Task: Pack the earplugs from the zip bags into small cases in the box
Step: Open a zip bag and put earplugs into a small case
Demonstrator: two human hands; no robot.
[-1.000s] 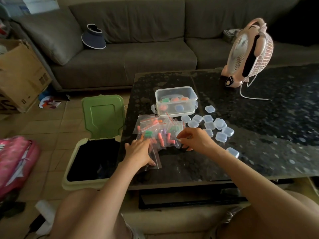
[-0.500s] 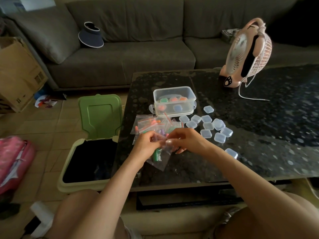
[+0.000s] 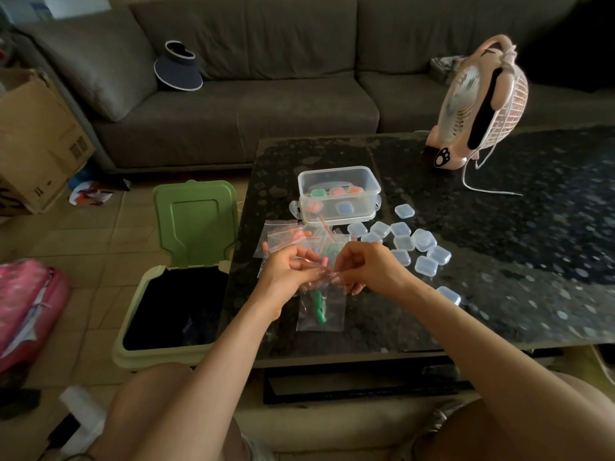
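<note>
A small clear zip bag (image 3: 320, 307) with green earplugs (image 3: 319, 305) inside hangs above the black table (image 3: 499, 277). My left hand (image 3: 290, 272) and my right hand (image 3: 362, 266) both pinch its top edge, one on each side. Behind my hands lies a pile of more zip bags (image 3: 289, 237) with orange and pink earplugs. The clear plastic box (image 3: 338, 194) stands further back and holds a few filled small cases. Several empty clear small cases (image 3: 412, 244) are scattered to the right of my hands.
An open bin (image 3: 181, 307) with a raised green lid stands on the floor left of the table. A pink desk fan (image 3: 479, 104) with a white cord sits at the table's far right. A grey sofa runs behind; a cardboard box (image 3: 36, 138) is far left.
My hands left the bag pile on the table, picked up one bag with green earplugs and lifted it toward me; both now pinch its top edge.
</note>
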